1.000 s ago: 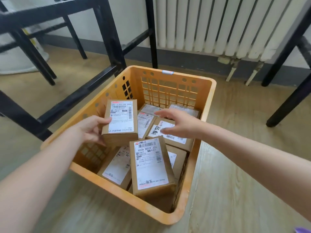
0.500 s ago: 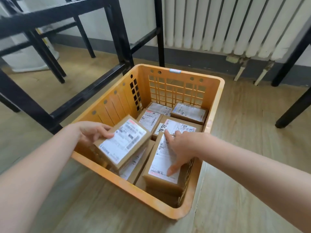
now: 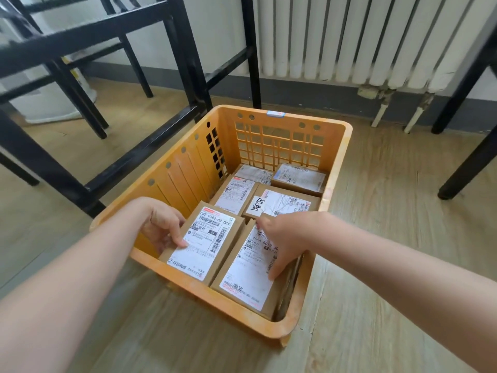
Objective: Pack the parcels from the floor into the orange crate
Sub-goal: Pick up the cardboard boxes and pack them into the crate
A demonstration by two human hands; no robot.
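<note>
Left hand [image 3: 164, 227] pinches the edge of left parcel [image 3: 207, 246]; right hand [image 3: 286, 238] presses spread fingers on right parcel [image 3: 247, 275]. Both sit in orange crate [image 3: 337, 181]. Risk: left fingers jam against the wall, leaving that parcel tilted.

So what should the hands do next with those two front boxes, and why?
Probably ease the left parcel down flat and let go. The left hand grips its left edge, thumb on the label, while the right hand rests flat on the right parcel beside it. Both lie label-up at the near end of the orange crate.
</note>
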